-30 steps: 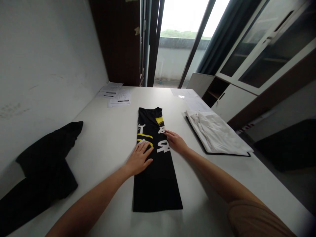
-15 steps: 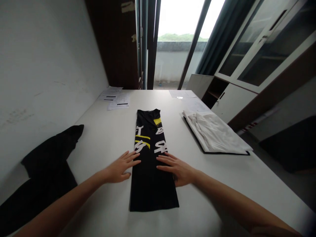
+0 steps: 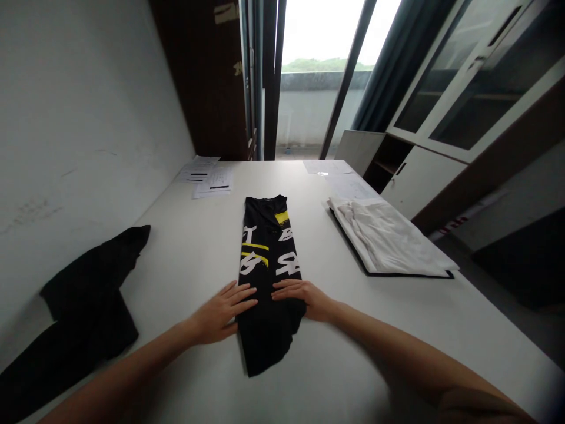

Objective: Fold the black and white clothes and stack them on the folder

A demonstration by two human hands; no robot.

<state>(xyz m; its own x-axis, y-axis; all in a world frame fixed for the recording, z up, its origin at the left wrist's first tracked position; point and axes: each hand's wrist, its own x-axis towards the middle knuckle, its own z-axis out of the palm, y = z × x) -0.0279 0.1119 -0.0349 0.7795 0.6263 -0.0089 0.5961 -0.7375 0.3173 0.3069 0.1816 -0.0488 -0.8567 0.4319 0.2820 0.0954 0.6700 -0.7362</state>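
A black printed shirt [image 3: 265,241] lies lengthwise on the white table, folded into a narrow strip. White letters and yellow streaks mark its far half; the near half is plain black. My left hand [image 3: 220,312] holds its left edge, fingers on top of the cloth and thumb tucked out of sight at the side. Across from it, my right hand [image 3: 306,297] grips the right edge with fingers laid over the fabric and its thumb hidden. Between and below the hands the near end is raised and bunched, its hem slanting.
On the right side of the white table [image 3: 176,241] lies folded white cloth [image 3: 388,235] with a black edge beneath it. Black clothing [image 3: 97,282] is heaped at the left by the wall. Papers [image 3: 214,179] lie at the far left, more sheets [image 3: 348,185] at the far right.
Both hands have shifted slightly toward me and closed on the shirt's edges. Its near end, flat before, is now lifted and crumpled, and looks narrower.
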